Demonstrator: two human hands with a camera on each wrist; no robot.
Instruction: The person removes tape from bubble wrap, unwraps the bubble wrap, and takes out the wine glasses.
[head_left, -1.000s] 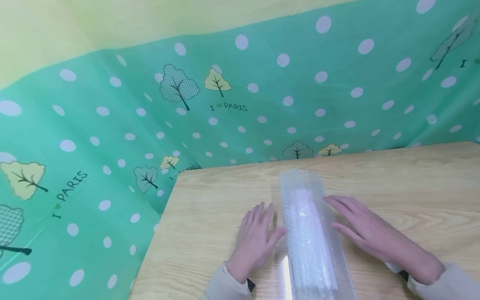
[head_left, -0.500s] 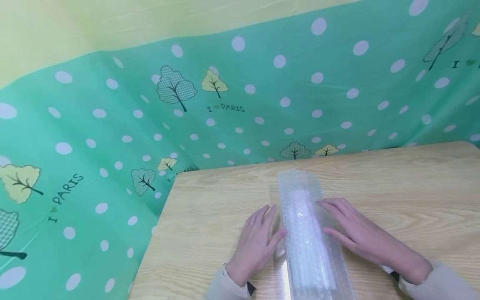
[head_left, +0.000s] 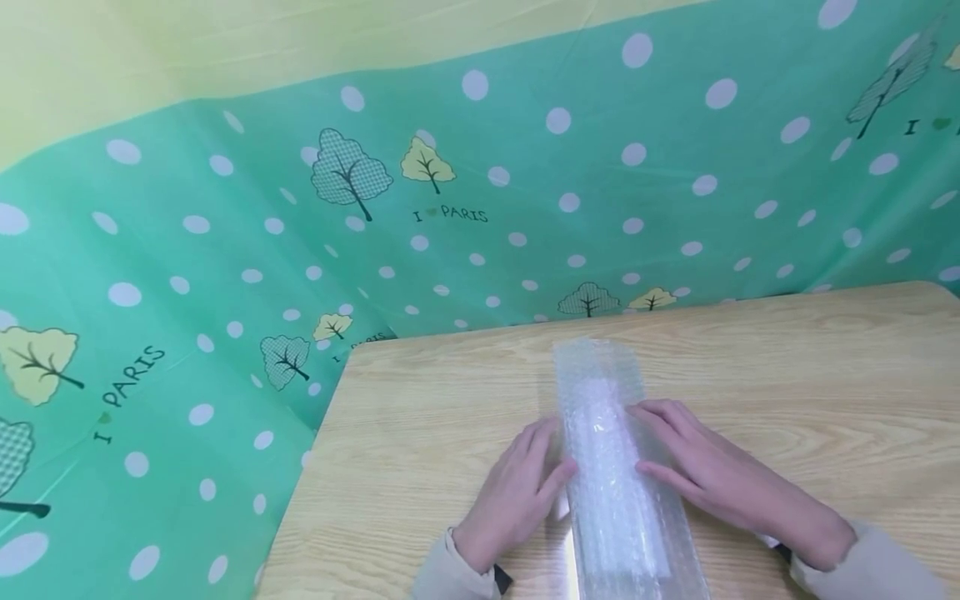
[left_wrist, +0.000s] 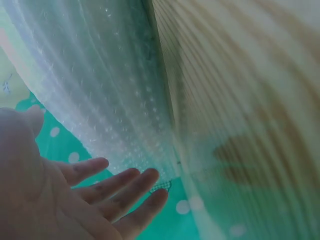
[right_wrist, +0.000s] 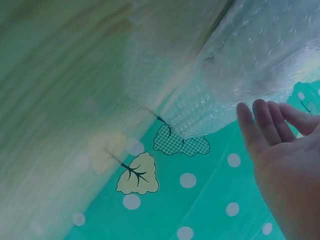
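A long bundle of clear bubble wrap [head_left: 611,483] lies on the table, running away from me, with a pale whitish thing inside that I cannot make out. At its left edge is my left hand [head_left: 517,492], fingers extended and thumb tip against the wrap. My right hand [head_left: 708,467] sits along the other side, its fingertips at the wrap's right part. In the left wrist view, the left hand [left_wrist: 75,195] has its fingers spread beside the bubble wrap [left_wrist: 100,85]. Relaxed fingers of the right hand [right_wrist: 285,155] reach the bubble wrap [right_wrist: 250,70] in the right wrist view.
The light wood table [head_left: 420,400] extends on both sides of the bundle. Behind and to the left hangs a green cloth [head_left: 450,150] with white dots and printed trees. A bright strip [head_left: 572,558] shows along the bundle's lower left side.
My right hand has moved left, onto the bundle's right part. The left hand has shifted slightly right against its left edge. The bundle stays nearly in place.
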